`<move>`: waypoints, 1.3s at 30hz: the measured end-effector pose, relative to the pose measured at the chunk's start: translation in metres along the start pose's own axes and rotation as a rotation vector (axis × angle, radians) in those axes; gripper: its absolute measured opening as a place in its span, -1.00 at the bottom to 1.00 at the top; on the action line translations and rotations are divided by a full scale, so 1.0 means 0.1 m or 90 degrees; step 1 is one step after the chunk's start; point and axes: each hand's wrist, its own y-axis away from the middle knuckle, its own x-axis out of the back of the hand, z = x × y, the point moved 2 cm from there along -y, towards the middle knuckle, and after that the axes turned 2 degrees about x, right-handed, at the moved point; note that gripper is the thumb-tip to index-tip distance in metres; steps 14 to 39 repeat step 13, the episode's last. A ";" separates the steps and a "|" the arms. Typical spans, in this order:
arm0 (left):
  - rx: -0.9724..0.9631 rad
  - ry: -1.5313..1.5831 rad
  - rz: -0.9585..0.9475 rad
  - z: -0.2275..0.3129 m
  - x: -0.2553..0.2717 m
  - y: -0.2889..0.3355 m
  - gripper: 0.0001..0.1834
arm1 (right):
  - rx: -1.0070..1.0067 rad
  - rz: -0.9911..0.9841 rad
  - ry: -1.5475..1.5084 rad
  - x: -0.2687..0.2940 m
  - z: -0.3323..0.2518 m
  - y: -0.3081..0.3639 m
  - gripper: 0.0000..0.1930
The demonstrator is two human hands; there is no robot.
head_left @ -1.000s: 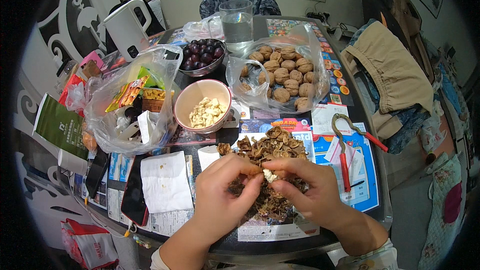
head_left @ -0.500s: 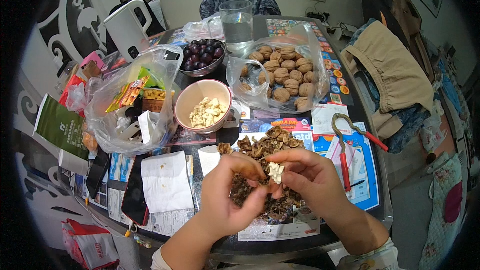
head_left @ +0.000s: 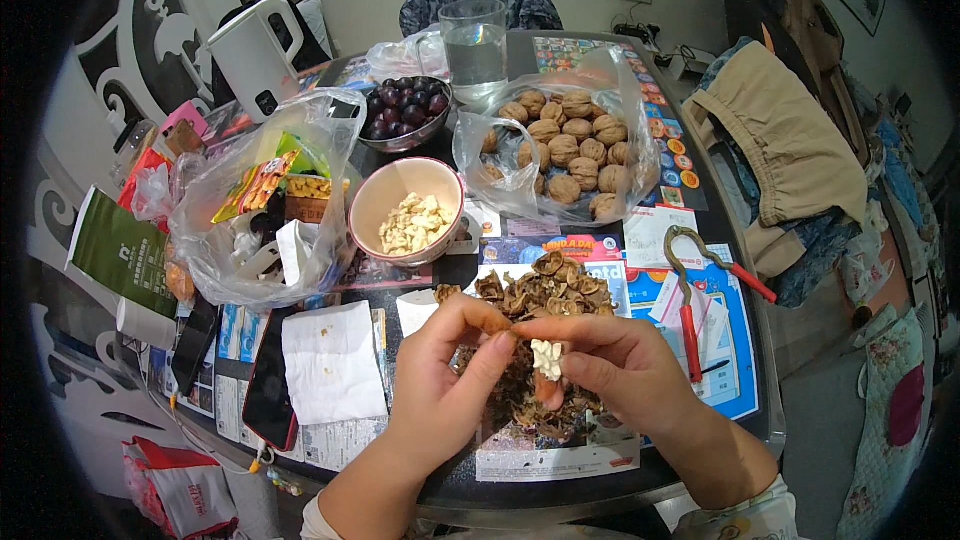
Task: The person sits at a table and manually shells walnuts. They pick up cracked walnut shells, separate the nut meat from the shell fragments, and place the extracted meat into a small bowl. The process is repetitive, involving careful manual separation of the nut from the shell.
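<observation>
A pale, peeled walnut kernel (head_left: pixel 547 360) is pinched between the thumb and fingers of my right hand (head_left: pixel 640 375). My left hand (head_left: pixel 438 385) has thumb and forefinger pressed together beside it, the fingertips meeting my right forefinger. Whatever the left pinch holds is too small to make out. Beneath both hands lies a heap of broken walnut shells (head_left: pixel 560 287) and brown skins on a printed sheet (head_left: pixel 560 462). Beyond my left hand stands a cream bowl with a red rim (head_left: pixel 405 180), holding pale kernel pieces (head_left: pixel 415 224).
Whole walnuts (head_left: pixel 565 150) fill a clear plastic bag at the back. A red-handled nutcracker (head_left: pixel 688 315) lies right. Leftward are a napkin (head_left: pixel 333 360), a phone (head_left: pixel 270 390) and a bag of snack packets (head_left: pixel 270 190). Farther back stand a bowl of dark fruit (head_left: pixel 405 112), a water glass (head_left: pixel 473 45) and a kettle (head_left: pixel 258 55).
My left thumb and forefinger have closed together and risen toward my right forefinger. The right hand still grips the kernel, which sits slightly lower.
</observation>
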 end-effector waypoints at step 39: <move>-0.166 -0.217 -0.058 0.11 0.00 -0.03 -0.85 | 0.123 0.082 0.097 0.01 -0.01 -0.01 -0.66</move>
